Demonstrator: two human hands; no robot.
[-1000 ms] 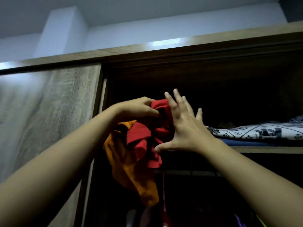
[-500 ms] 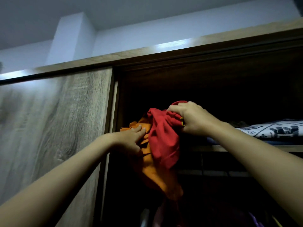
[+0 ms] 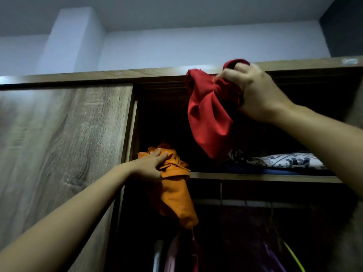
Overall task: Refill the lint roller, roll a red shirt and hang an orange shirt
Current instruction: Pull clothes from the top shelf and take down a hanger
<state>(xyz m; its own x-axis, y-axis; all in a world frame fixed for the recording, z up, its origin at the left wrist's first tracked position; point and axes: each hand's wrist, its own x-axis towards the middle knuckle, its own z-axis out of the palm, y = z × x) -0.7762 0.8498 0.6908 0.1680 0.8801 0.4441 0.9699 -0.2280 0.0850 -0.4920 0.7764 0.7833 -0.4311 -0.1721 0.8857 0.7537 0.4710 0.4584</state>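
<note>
Wardrobe shelf [image 3: 255,175] holds patterned cloth [image 3: 290,162]; left hand [image 3: 151,167] presses orange shirt [image 3: 174,193], right hand [image 3: 253,91] grips red shirt [image 3: 208,118].

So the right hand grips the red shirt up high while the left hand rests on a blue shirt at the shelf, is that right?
No: the head view shows the left hand resting on an orange shirt, not a blue one, at the shelf. The right hand does grip the red shirt up high.

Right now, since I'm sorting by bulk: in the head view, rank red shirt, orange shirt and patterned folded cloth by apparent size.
1-2. red shirt and orange shirt: look alike, unranked.
3. patterned folded cloth: only an edge shows.
</note>
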